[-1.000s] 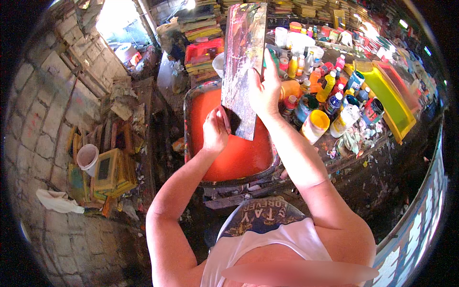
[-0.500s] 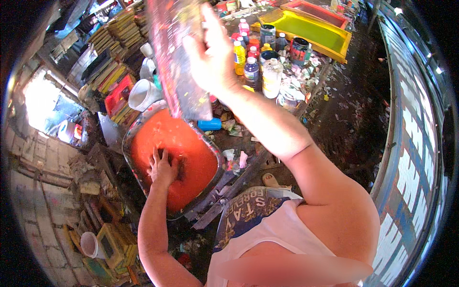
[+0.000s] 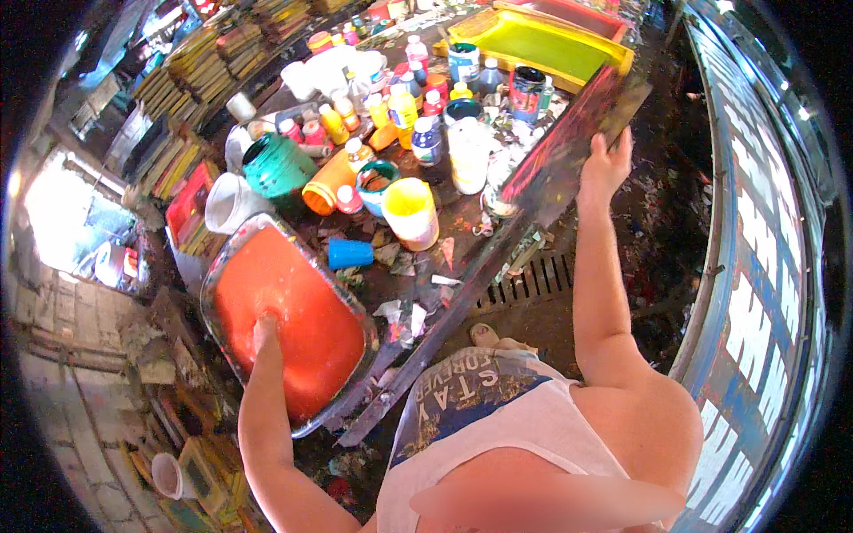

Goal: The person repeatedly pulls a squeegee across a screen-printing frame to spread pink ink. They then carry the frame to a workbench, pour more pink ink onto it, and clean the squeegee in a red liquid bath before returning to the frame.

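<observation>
My left hand (image 3: pixel 266 333) is sunk to the wrist in the orange-red liquid (image 3: pixel 298 284) of a dark-rimmed tub (image 3: pixel 360 313). Its fingers are hidden below the surface. Off to the right, my right hand (image 3: pixel 608 167) grips the edge of a flat, paint-stained screen-printing frame (image 3: pixel 569 147), held tilted at the table's right side. Pink and dark smears cover the frame. A blue plastic cup (image 3: pixel 350 254) lies on its side next to the tub, and a white bucket (image 3: pixel 234 202) stands against the tub's far side.
Paint bottles and tubs crowd the table, among them a green jar (image 3: pixel 277 169) and a yellow-filled container (image 3: pixel 411 213). A yellow screen frame (image 3: pixel 542 49) lies at the far right. Stacked wooden frames (image 3: pixel 182 84) stand at the far left. A floor grating (image 3: pixel 533 282) lies below.
My right hand has swung the frame from above the tub over to the right, uncovering the paint containers. My left hand has gone from the liquid's surface down into it.
</observation>
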The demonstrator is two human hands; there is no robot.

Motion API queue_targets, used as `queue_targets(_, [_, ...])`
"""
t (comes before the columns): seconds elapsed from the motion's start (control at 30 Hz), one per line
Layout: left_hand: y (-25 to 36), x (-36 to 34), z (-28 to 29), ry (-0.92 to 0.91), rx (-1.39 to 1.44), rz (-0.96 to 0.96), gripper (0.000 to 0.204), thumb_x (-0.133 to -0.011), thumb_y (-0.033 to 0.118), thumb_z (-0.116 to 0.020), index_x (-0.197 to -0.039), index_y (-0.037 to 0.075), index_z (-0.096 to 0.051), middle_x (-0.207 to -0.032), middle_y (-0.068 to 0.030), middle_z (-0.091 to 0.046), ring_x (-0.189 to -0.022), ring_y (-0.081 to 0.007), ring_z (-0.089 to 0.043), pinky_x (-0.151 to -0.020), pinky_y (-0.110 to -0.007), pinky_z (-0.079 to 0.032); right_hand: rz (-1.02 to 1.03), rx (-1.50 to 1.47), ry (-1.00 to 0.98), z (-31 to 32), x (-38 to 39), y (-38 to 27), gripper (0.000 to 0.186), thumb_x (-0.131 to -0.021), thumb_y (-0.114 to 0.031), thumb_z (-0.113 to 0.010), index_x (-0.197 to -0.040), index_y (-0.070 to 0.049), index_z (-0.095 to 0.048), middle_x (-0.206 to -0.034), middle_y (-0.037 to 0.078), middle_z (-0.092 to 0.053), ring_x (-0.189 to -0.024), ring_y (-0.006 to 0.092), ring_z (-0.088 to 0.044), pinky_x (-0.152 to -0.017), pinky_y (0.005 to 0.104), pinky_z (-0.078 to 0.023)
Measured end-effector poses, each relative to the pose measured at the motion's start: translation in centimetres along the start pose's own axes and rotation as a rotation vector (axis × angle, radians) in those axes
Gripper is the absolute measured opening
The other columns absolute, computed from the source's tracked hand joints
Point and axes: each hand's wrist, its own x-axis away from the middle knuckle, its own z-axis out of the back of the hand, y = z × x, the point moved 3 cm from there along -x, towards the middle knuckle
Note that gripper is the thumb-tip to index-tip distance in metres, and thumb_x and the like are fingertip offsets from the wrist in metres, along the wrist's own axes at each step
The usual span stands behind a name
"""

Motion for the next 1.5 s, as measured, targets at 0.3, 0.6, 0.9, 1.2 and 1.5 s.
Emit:
queue_targets(0.3, [8.1, 7.4, 6.2, 0.039, -0.209, -0.152, 0.056, -0.107, 0.029, -0.057, -0.160, 0.012, -0.053, -0.161, -0.0282, -0.051, -0.138, -0.0462, -0.061, -0.100, -0.061, -0.059, -0.529, 0.212, -0.187, 2.0, 9.5, 11.9, 0.068, -0.102, 0.005, -0.063, -0.164, 0.010, -0.036, -0.156, 0.023, -0.058, -0.136, 0.0281, -0.061, -0.117, 0.0369, -0.046])
queue_targets(0.6, [2.0, 8.0, 1.6, 0.160, 0.269, -0.081, 0.069, -0.106, 0.024, -0.061, -0.169, 0.014, -0.036, -0.169, -0.0213, -0.036, -0.152, -0.0408, -0.043, -0.123, -0.050, -0.044, -0.519, 0.390, -0.624, 1.7, 9.2, 15.3, 0.082, -0.096, -0.017, -0.078, -0.160, 0.015, -0.038, -0.149, 0.032, -0.061, -0.138, 0.0427, -0.061, -0.116, 0.0423, -0.049])
queue_targets(0.9, [4.1, 9.2, 3.5, 0.081, -0.071, 0.094, 0.042, -0.110, 0.033, -0.053, -0.145, 0.010, -0.060, -0.129, -0.0228, -0.068, -0.120, -0.0423, -0.068, -0.105, -0.056, -0.054, -0.491, 0.755, -0.939, 4.8, 7.5, 16.0, 0.081, -0.095, -0.029, -0.081, -0.158, 0.009, -0.048, -0.116, 0.024, -0.076, -0.104, 0.0350, -0.074, -0.094, 0.0437, -0.057])
queue_targets(1.2, [6.7, 7.8, 2.2, 0.013, 1.063, 0.170, 0.012, -0.101, 0.024, -0.062, -0.100, 0.015, -0.069, -0.081, -0.0017, -0.063, -0.062, -0.0191, -0.057, -0.053, -0.039, -0.044, -0.655, 0.324, -0.854, 7.8, 6.2, 15.3, 0.036, -0.104, -0.020, -0.076, -0.138, -0.009, -0.071, -0.075, -0.002, -0.063, -0.060, 0.0085, -0.055, -0.051, 0.0296, -0.045])
queue_targets(1.5, [5.4, 3.8, -0.6, -0.177, 1.482, 0.133, 0.027, -0.107, 0.031, -0.064, -0.100, 0.007, -0.074, -0.094, -0.0133, -0.075, -0.074, -0.0270, -0.070, -0.059, -0.044, -0.051, -0.689, 0.370, -0.844, 11.1, 6.1, 14.6, 0.047, -0.112, -0.012, -0.063, -0.158, -0.002, -0.056, -0.084, 0.005, -0.069, -0.062, 0.0107, -0.062, -0.054, 0.0276, -0.049])
